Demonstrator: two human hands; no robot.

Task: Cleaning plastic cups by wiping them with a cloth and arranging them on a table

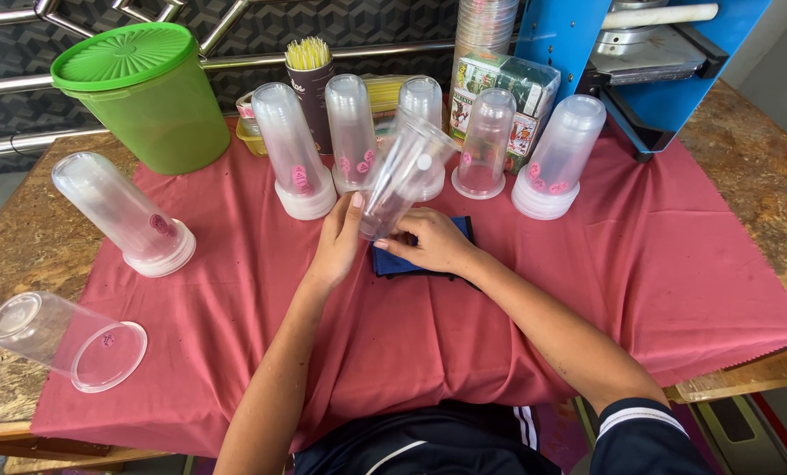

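— What do the hands have hold of?

— A stack of clear plastic cups point(402, 176), tilted, with its open end pointing up and away toward the far edge of the table point(24, 255). The left hand point(339, 239) is wrapped around the lower end from the left side, fingers closed against it. The right hand point(430, 242) pinches the same end from the right, fingertips curled onto the rim.

— Where is that over the table?

— Above the middle of the red cloth point(587, 264), a little toward the far edge. The right hand rests just over a folded blue cloth point(393, 262) lying on the red one.

— And what stands around it?

— Upside-down cup stacks in a row along the far edge: one point(292, 154) left of the hands, one point(351, 132) beside it, one point(424, 101) partly hidden behind the held stack, then two more point(486, 145) and point(556, 158) to the right. Another stack point(125, 215) leans near the left edge, and a single stack lies on its side point(64, 341) at the near left corner, half off the red cloth.

— Anything behind them?

— A green lidded tub point(147, 97) at the far left, a dark cup of yellow straws point(310, 79), wrapped packets point(508, 88), and a blue machine point(648, 53) at the far right corner.
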